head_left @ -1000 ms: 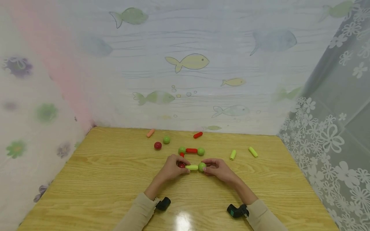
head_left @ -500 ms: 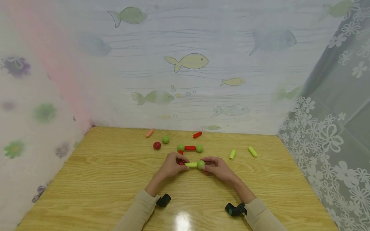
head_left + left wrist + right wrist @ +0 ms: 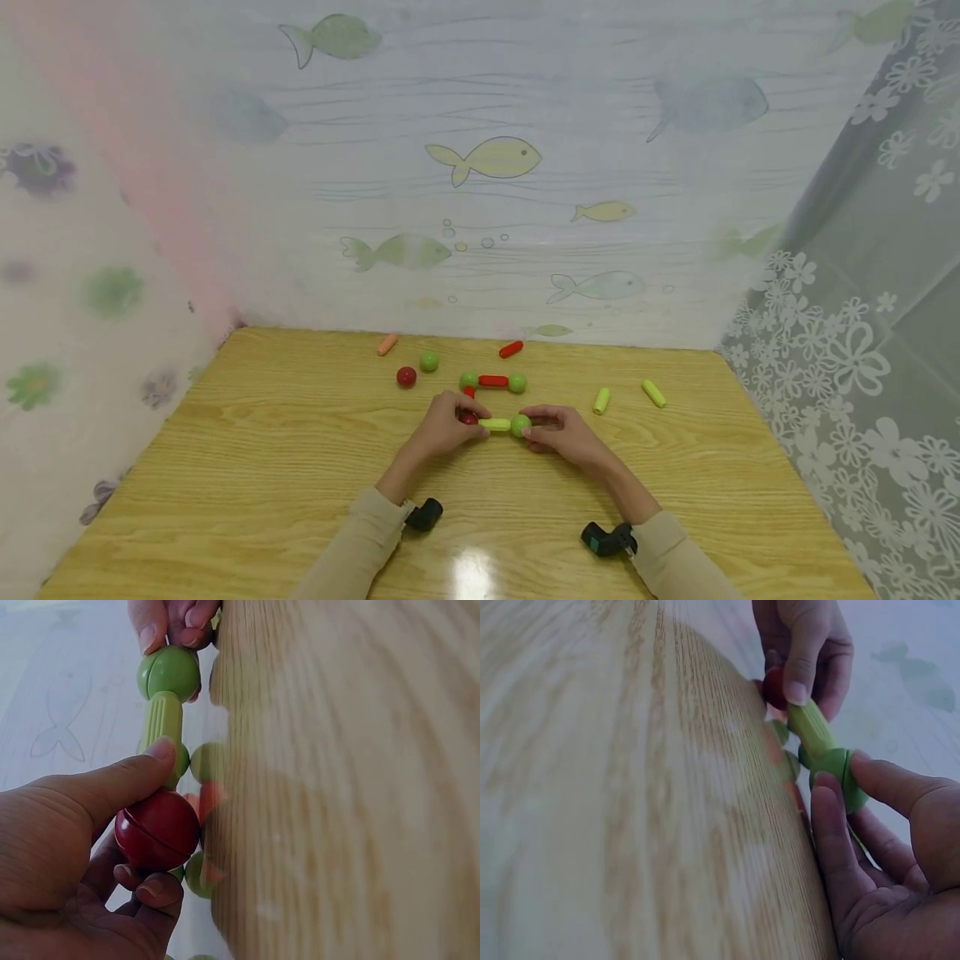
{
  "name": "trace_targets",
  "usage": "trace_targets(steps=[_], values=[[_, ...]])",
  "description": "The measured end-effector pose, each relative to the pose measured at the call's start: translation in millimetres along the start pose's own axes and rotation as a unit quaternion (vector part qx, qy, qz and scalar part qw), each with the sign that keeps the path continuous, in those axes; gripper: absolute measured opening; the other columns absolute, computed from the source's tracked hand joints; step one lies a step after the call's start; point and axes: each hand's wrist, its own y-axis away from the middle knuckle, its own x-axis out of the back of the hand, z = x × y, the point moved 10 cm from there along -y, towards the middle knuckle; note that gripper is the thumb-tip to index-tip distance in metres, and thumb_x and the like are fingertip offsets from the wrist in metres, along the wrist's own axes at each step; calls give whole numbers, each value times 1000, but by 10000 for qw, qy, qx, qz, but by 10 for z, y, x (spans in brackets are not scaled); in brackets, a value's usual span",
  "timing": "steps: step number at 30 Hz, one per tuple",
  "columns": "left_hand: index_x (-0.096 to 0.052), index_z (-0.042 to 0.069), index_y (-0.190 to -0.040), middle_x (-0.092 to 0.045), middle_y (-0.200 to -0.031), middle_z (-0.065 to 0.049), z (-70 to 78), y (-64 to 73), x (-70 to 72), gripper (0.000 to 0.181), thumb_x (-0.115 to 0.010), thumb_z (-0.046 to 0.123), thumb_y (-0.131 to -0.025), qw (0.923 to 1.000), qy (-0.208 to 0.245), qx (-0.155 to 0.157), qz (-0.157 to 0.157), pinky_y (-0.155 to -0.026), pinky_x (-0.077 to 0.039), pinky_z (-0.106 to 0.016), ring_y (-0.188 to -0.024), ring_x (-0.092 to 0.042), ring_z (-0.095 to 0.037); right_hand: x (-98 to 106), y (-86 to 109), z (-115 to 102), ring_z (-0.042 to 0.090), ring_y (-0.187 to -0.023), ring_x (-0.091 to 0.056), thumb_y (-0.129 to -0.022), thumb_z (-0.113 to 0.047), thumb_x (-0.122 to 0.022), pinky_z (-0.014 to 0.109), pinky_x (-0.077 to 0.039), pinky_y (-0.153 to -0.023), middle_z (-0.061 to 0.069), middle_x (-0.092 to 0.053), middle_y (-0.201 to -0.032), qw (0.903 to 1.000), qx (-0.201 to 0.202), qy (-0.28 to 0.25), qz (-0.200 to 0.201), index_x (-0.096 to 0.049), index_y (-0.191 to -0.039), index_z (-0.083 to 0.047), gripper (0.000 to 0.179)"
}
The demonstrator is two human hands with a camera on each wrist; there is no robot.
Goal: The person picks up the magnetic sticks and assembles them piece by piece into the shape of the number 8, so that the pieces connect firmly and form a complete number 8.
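My left hand [image 3: 442, 429] holds a dark red ball [image 3: 159, 830], the thumb reaching onto a yellow-green ribbed rod [image 3: 495, 425]. That rod runs from the red ball to a green ball [image 3: 838, 776], which my right hand [image 3: 567, 439] pinches between thumb and fingers. From the red ball a short red rod [image 3: 469, 392], partly hidden by my left fingers, leads back to a second green ball [image 3: 468, 381]. Another red rod [image 3: 493, 381] joins this to a third green ball [image 3: 517, 383], making a three-sided shape that is open on the right.
Loose on the wooden table [image 3: 300, 467] lie a dark red ball [image 3: 407, 377], a green ball [image 3: 429, 361], an orange rod [image 3: 387, 344] and a red rod [image 3: 512, 349]. Two yellow-green rods [image 3: 602, 401] lie at the right. A fish-patterned curtain [image 3: 480, 208] hangs behind the table.
Both hands have pushed the joined balls and rods slightly away from me, toward the back of the table. The hold on the two near balls looks the same.
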Motion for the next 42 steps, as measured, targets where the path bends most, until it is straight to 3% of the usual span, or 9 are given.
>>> trace_targets(steps=[7,22,29,42], values=[[-81,5,-95,-72,-90,-8,-11,-9,2,16,-84,1,-80,10000,18,34,-1,-63,-44,-22,-73,-51,-12,11,-16,5,15,-102,-70,-99,-11,-67,30,-58,-89,23,-64,-129,9999,67,-82,-22,-52,-140,9,48],[-81,7,-93,-72,-93,-6,-37,-4,15,15,-86,2,-79,9999,-18,68,85,-68,-45,-22,-78,-53,-12,56,-17,-13,15,-98,-70,-104,-12,-60,28,-58,-87,15,-65,-124,9993,-29,-355,-85,-49,-142,11,46],[-81,6,-93,-72,-94,-6,-44,9,21,15,-86,2,-79,9999,40,105,39,-68,-45,-22,-79,-53,-13,242,-58,-56,12,-98,-68,-105,-8,-55,27,-58,-87,29,-58,-135,9989,80,-284,360,-50,-140,13,41],[-81,8,-93,-72,-95,-6,-51,3,24,15,-85,2,-80,9999,-40,142,52,-71,-46,-23,-82,-53,-14,732,-39,-199,14,-93,-66,-104,-13,-59,27,-58,-84,30,-62,-126,9891,345,95,1428,-55,-136,13,41]])
